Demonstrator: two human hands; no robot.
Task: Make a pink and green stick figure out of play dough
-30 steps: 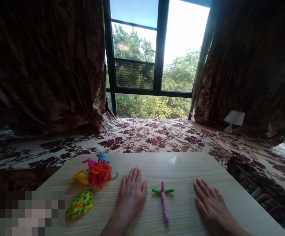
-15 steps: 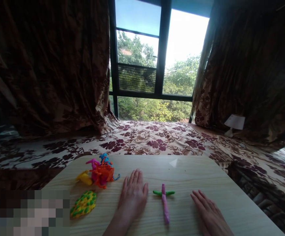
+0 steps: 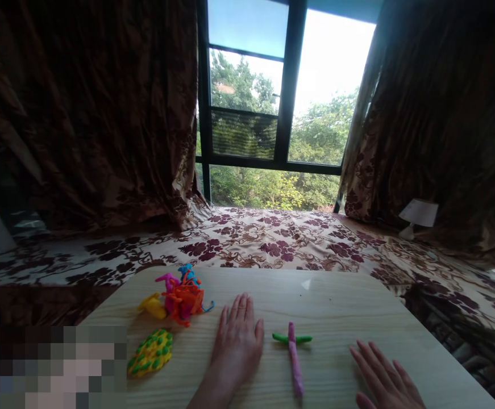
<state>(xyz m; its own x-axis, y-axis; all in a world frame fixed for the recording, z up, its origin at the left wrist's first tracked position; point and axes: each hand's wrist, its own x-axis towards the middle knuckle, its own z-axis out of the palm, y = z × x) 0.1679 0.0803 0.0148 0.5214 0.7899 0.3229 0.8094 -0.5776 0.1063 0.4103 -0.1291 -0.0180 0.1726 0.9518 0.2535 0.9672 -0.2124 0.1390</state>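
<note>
My left hand [image 3: 239, 335] lies palm down on the pale wooden table [image 3: 332, 375], fingers stretched forward and holding nothing. To its right is a cross of modelling clay: a long pink roll [image 3: 295, 363] running lengthwise over a shorter green roll [image 3: 304, 339]. Neither hand touches the cross. Farther right, my right hand [image 3: 386, 375] is over the table with its fingers spread and nothing in it; its lower part is cut off by the frame edge. Left of my left hand sits a flat yellow clay piece [image 3: 151, 353] dotted with green.
Behind the yellow piece is a heap of orange clay [image 3: 184, 300] with pink, blue and yellow lumps [image 3: 153, 307]. Past the table's far edge spreads a floral cloth [image 3: 268, 238] below a window. A small white lamp [image 3: 419, 213] stands at the right.
My right hand has moved right, away from the clay cross, and its fingers have spread. My left hand stays flat beside the cross. The whole view has shifted slightly.
</note>
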